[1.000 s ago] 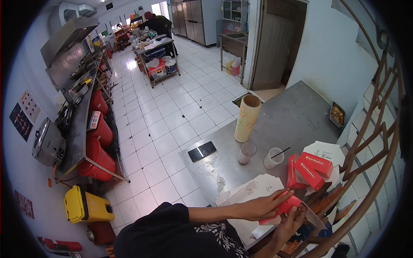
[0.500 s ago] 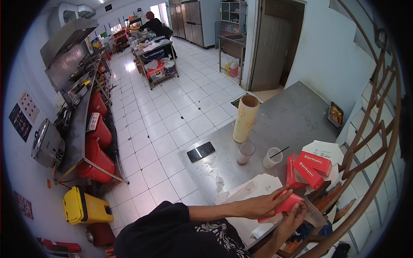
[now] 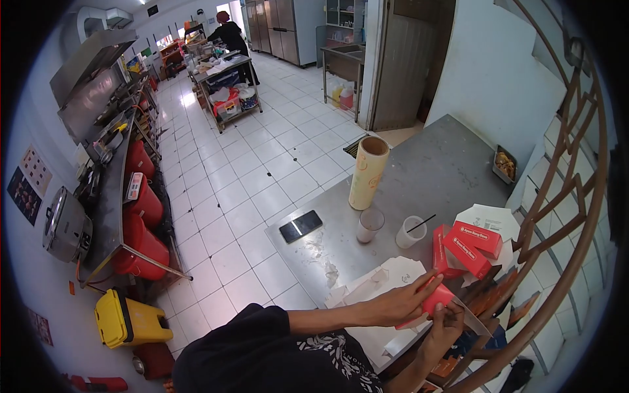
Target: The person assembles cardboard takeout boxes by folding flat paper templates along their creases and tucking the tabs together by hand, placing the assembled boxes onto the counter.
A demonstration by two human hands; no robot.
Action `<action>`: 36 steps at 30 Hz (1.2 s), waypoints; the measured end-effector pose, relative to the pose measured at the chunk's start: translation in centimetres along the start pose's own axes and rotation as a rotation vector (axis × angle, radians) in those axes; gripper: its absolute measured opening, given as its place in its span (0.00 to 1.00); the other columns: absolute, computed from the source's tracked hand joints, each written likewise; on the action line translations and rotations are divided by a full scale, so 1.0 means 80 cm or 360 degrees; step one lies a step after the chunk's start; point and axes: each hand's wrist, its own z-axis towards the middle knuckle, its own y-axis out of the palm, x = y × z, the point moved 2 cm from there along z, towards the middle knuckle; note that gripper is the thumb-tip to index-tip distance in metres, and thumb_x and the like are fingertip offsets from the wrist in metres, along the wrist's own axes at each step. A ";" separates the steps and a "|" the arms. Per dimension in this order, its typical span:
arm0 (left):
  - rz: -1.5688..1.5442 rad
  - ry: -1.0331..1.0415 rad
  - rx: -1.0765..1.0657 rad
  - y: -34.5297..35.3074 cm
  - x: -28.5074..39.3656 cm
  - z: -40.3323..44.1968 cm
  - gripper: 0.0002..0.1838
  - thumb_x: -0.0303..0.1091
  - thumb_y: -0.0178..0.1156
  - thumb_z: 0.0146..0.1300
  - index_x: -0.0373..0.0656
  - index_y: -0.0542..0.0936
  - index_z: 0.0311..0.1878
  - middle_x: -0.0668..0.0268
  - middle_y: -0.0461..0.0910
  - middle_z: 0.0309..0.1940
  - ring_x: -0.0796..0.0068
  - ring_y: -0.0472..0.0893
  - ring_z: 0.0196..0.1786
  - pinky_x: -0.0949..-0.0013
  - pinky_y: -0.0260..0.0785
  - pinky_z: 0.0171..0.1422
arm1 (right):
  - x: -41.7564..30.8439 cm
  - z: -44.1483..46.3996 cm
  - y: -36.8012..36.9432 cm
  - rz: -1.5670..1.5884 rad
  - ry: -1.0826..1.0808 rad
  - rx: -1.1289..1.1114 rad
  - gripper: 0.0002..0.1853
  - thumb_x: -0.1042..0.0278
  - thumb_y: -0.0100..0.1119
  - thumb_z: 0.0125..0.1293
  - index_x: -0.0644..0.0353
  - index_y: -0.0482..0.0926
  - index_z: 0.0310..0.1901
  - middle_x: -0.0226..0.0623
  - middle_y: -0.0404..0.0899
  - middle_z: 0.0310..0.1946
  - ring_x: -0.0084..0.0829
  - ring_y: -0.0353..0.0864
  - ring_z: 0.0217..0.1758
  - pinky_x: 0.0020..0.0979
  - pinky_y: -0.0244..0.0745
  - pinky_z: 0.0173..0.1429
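Red carton point(image 3: 437, 299) held in both hands at desk point(image 3: 419, 170) edge: left hand's point(image 3: 390, 306) straightened fingers closed over its left side, right hand's point(image 3: 445, 329) fingertips pinched at its near side. Long axis partly hidden. Red boxes point(image 3: 467, 253) just beyond.

open: tabletop point(image 3: 426, 170) between roll point(image 3: 367, 180) and tray point(image 3: 504, 165) | obstacles: 2 cups point(image 3: 411, 233), red boxes point(image 3: 467, 255), brown bars point(image 3: 567, 265)

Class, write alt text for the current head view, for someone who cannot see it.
Two hands hold a red carton at a metal table, near red boxes, two cups, a roll and a phone; another person stands farther back.
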 end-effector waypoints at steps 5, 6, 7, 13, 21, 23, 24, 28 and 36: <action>0.0046 0.0094 0.0089 0.001 -0.004 0.001 0.39 0.33 0.53 0.63 0.32 0.43 0.71 0.42 0.43 0.70 0.44 0.77 0.48 0.58 0.73 0.48 | -0.013 -0.005 0.010 -0.0018 0.0058 -0.0014 0.12 0.70 0.63 0.61 0.62 0.71 0.42 0.30 0.72 0.29 0.20 0.71 0.29 0.21 0.67 0.33; 0.0054 0.0119 0.0119 0.002 -0.005 0.000 0.39 0.33 0.53 0.63 0.32 0.43 0.71 0.42 0.43 0.70 0.44 0.76 0.49 0.57 0.73 0.48 | -0.011 -0.008 0.013 -0.0049 0.0087 -0.0038 0.13 0.70 0.63 0.62 0.62 0.70 0.43 0.31 0.73 0.31 0.21 0.72 0.30 0.22 0.67 0.34; 0.0046 0.0116 0.0111 0.002 -0.006 0.000 0.39 0.33 0.53 0.63 0.32 0.43 0.71 0.42 0.43 0.70 0.44 0.76 0.49 0.57 0.73 0.48 | -0.008 -0.010 0.015 -0.0080 0.0118 -0.0058 0.14 0.69 0.63 0.62 0.61 0.70 0.45 0.31 0.73 0.34 0.21 0.72 0.31 0.23 0.68 0.35; 0.0062 0.0024 0.0028 -0.004 -0.009 0.004 0.42 0.29 0.54 0.58 0.38 0.43 0.72 0.41 0.46 0.69 0.38 0.74 0.52 0.55 0.73 0.49 | 0.030 -0.003 -0.002 0.0221 0.0283 -0.0253 0.24 0.62 0.58 0.66 0.60 0.64 0.60 0.36 0.69 0.55 0.29 0.71 0.55 0.33 0.71 0.55; -0.0698 -0.0194 0.0327 0.018 -0.043 -0.003 0.28 0.35 0.52 0.65 0.35 0.59 0.65 0.49 0.61 0.63 0.56 0.70 0.60 0.63 0.69 0.58 | 0.014 -0.006 0.026 0.0325 0.0320 -0.0362 0.14 0.63 0.54 0.69 0.63 0.72 0.50 0.33 0.77 0.40 0.22 0.76 0.41 0.25 0.73 0.43; -0.0832 -0.0305 0.0343 0.020 -0.045 0.001 0.27 0.34 0.54 0.64 0.35 0.60 0.64 0.52 0.62 0.62 0.61 0.69 0.61 0.66 0.68 0.58 | 0.000 -0.006 0.021 0.0311 0.0299 -0.0386 0.18 0.56 0.45 0.73 0.64 0.72 0.50 0.33 0.78 0.36 0.21 0.76 0.40 0.25 0.72 0.42; -0.0960 -0.0434 0.0394 0.020 -0.048 0.001 0.27 0.34 0.56 0.63 0.36 0.61 0.63 0.54 0.64 0.61 0.65 0.68 0.62 0.68 0.68 0.58 | -0.007 -0.008 0.012 0.0245 0.0224 -0.0270 0.16 0.59 0.49 0.72 0.64 0.72 0.50 0.32 0.78 0.34 0.21 0.76 0.39 0.24 0.71 0.43; -0.1425 -0.0604 0.0487 -0.001 -0.061 0.000 0.29 0.25 0.57 0.57 0.38 0.60 0.63 0.58 0.65 0.60 0.69 0.68 0.61 0.70 0.67 0.59 | -0.004 -0.007 -0.045 -0.0230 -0.0041 0.0292 0.20 0.61 0.56 0.67 0.63 0.68 0.55 0.37 0.75 0.45 0.24 0.74 0.48 0.24 0.68 0.50; -0.1884 -0.0654 0.0199 -0.011 -0.086 -0.007 0.33 0.24 0.49 0.54 0.43 0.59 0.66 0.59 0.66 0.58 0.71 0.68 0.60 0.69 0.63 0.63 | 0.033 -0.009 -0.068 0.0063 0.0307 0.0105 0.31 0.65 0.60 0.63 0.62 0.60 0.65 0.42 0.68 0.56 0.36 0.67 0.61 0.35 0.58 0.66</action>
